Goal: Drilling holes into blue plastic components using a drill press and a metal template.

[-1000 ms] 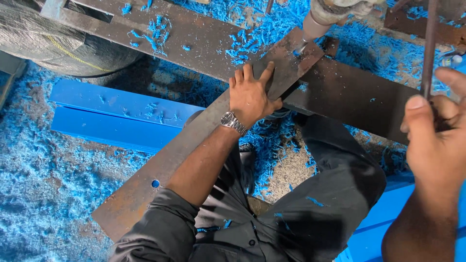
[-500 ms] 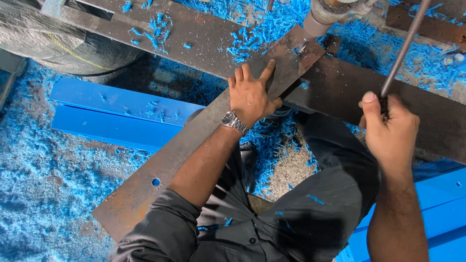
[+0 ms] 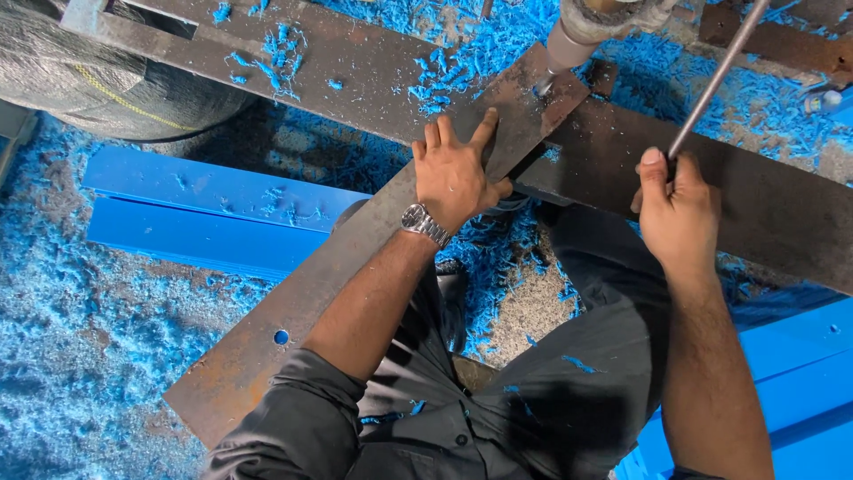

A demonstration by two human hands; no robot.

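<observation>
Left hand lies flat, fingers spread and released, pressing on the long rusty steel bar that runs diagonally up to the drill spindle. Right hand is clenched around the thin metal lever rod, thumb on top. The bar's upper end sits under the spindle, on a dark steel plate. Blue shavings cover the floor.

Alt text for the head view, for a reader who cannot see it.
The left hand presses flat on a rusty steel strip under a drill spindle, while the right hand grips a thin metal lever. Blue shavings cover the floor.
</observation>
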